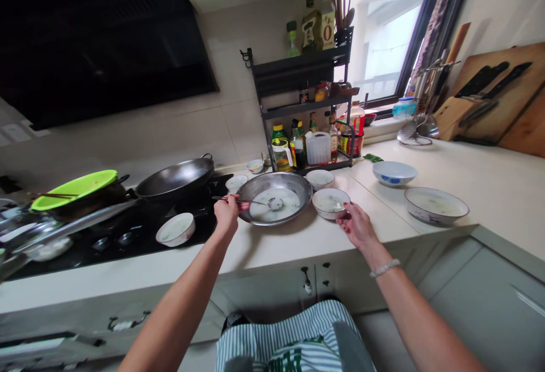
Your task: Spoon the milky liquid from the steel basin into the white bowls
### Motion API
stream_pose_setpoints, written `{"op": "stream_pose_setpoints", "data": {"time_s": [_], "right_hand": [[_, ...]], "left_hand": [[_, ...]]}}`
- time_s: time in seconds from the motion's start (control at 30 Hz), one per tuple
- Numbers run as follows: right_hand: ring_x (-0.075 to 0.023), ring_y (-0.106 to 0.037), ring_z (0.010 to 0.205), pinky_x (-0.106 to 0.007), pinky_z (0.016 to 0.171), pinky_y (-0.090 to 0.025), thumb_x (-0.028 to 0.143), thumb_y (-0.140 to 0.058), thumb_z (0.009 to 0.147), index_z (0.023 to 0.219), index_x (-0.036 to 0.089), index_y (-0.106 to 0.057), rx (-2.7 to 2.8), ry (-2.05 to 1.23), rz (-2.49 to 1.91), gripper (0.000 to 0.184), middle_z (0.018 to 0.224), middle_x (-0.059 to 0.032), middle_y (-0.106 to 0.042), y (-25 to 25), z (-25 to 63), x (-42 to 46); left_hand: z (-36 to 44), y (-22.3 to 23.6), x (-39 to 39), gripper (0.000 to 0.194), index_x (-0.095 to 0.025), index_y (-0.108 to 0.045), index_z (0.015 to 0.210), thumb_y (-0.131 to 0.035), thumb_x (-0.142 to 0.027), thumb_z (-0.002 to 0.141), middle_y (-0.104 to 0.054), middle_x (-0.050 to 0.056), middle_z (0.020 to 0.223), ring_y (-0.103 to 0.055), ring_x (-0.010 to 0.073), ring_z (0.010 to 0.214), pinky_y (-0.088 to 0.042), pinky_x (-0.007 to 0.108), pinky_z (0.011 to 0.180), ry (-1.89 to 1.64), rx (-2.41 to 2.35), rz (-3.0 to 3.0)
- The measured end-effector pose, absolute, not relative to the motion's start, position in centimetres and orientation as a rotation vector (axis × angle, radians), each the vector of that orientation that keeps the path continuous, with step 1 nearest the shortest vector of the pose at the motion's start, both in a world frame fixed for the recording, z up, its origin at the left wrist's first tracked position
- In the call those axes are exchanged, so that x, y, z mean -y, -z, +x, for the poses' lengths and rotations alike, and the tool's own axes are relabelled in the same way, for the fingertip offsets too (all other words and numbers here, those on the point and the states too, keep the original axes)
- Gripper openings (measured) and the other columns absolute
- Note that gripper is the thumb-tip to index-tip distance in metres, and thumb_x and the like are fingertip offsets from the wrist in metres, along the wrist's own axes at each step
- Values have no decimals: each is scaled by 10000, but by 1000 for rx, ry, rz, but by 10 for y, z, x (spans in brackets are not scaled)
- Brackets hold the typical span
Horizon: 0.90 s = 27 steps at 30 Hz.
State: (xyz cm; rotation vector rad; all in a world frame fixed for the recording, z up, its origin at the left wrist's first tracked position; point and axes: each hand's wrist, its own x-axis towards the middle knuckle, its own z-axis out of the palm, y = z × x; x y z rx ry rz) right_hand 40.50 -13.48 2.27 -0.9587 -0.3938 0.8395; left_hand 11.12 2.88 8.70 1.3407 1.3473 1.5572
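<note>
My left hand (227, 213) is closed around the handle of a metal ladle (275, 204). The ladle's head rests in the pale, soupy porridge with green bits (285, 199) inside a wide steel basin (307, 187). At the basin's right, my right hand (357, 224) grips the rim of a filled porcelain bowl (327, 213), which stands on the counter. Behind that bowl is another filled bowl (320, 179), close to the basin. One more small bowl (237, 183) stands at the basin's back left, and a filled bowl (175, 230) sits at the stove's edge.
On the stove are a black wok (176, 179) and a lime-green basket (76, 190) over a dark pot. A blue-patterned bowl (394, 173) and a large filled bowl (436, 206) stand at right. Behind the basin is a rack (302, 113) of bottles; a knife block (457, 117) stands far right.
</note>
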Motion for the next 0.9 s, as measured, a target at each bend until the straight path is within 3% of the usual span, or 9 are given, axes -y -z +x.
{"op": "stream_pose_setpoints", "data": {"time_s": [0.4,0.9], "right_hand": [[-100,-520,417,-156,331,-266,351,-777,618,900,196,-568,388,-833,-964,384,600,17,-587,-21,406,134],[-97,-514,412,-163,330,-257,352,-787,614,902,193,-573,385,-837,-954,392,613,18,-586,-21,406,134]], "left_hand": [[121,-111,-20,208,-138,-606,701,-435,-90,809,-588,33,445,-708,231,528,-607,342,624,-1524,-1194,1061],[128,-125,-15,222,-140,-607,714,-425,-94,831,-620,53,464,-704,228,518,-585,296,552,-1487,-1200,1095]]}}
